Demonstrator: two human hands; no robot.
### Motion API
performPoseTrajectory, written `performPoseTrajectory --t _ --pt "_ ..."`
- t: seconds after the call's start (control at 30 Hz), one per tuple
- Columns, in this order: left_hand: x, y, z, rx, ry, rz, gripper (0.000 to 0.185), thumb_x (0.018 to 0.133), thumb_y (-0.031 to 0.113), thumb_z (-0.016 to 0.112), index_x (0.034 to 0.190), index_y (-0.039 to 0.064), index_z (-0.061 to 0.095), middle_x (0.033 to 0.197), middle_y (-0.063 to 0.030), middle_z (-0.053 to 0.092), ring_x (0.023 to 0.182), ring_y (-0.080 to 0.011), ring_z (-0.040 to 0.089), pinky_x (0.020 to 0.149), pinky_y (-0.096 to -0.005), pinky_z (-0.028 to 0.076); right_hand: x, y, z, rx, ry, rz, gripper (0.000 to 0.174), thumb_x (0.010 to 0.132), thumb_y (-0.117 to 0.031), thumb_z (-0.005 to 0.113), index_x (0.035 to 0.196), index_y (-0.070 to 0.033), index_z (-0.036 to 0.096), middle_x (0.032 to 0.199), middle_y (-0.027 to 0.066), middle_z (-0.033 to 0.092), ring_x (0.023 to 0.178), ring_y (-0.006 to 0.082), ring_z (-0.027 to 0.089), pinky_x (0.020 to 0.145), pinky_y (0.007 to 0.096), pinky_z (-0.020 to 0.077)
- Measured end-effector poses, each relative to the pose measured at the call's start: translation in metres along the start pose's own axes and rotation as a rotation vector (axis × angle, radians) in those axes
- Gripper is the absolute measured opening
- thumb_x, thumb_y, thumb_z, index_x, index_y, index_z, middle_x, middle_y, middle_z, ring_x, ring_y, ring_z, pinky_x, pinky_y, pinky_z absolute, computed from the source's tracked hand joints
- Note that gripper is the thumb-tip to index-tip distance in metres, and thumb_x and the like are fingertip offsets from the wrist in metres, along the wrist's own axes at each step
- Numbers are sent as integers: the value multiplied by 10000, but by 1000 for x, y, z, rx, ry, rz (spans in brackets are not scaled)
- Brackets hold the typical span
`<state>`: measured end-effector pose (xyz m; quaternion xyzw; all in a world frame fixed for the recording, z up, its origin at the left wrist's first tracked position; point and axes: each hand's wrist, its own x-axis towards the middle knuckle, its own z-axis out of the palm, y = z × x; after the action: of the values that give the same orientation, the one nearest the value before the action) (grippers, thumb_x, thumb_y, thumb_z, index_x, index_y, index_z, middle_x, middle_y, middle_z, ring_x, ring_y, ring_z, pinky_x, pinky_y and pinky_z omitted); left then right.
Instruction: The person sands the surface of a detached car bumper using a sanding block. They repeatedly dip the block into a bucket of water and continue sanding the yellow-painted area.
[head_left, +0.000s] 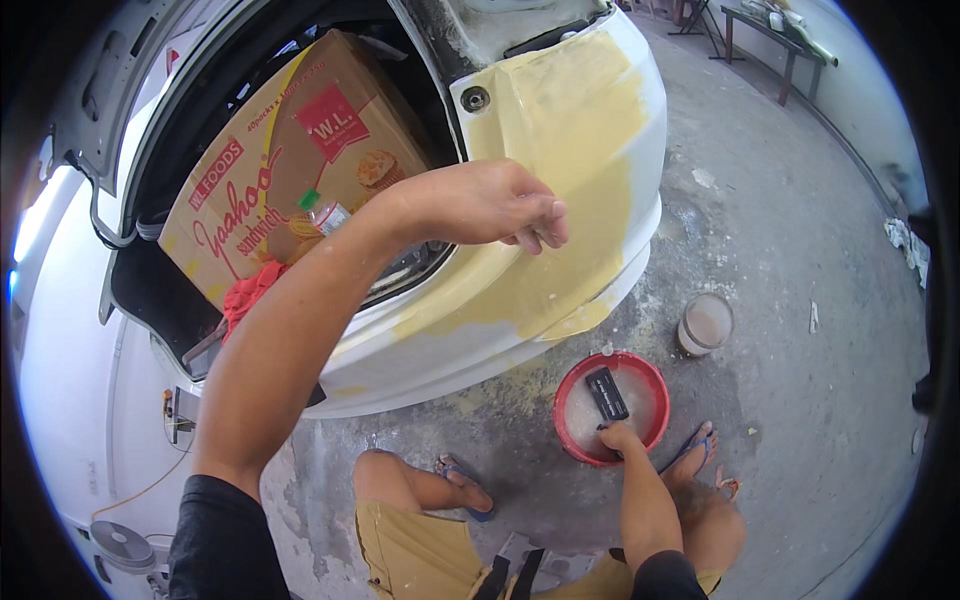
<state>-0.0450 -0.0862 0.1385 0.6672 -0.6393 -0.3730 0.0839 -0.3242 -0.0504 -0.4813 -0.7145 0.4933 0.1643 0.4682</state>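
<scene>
My left hand (517, 206) hovers over the white car's rear bumper (555, 247), which is widely coated in yellow body filler; its fingers are loosely curled, and nothing shows in them. Down to the right, a red basin (663, 397) of cloudy water stands on the floor. My right hand (616, 437) reaches over its near side, with the fingers at the lower end of a black rectangular block (607, 393). The block lies over the water. What exactly the fingers grip is partly hidden.
A clear container (706, 324) of murky liquid stands beyond the basin. In the car's trunk are a cardboard box (292, 150), a green-capped bottle (327, 213) and a red cloth (250, 295). A fan (122, 544) stands lower left, a bench (772, 31) upper right.
</scene>
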Motion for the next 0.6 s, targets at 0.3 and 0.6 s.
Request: performPoseTrajectory --t 0.3,0.6 --pt "-81 -79 75 251 448 90 460 1072 137 527 1515 15 547 1444 -188 656 1354 -354 608 1192 -426 444 8 -31 -5 172 8 -42 373 920 -312 612 1069 -21 792 831 193 784 730 306 775 717 429 597" --pt "-61 -92 212 625 1013 -201 834 1020 233 616 1666 -77 191 1719 -328 211 1603 -484 212 1312 -552 194 23 -55 8 41 -193 85 397 935 -246 520 972 31 802 861 215 787 770 331 783 765 444 614"
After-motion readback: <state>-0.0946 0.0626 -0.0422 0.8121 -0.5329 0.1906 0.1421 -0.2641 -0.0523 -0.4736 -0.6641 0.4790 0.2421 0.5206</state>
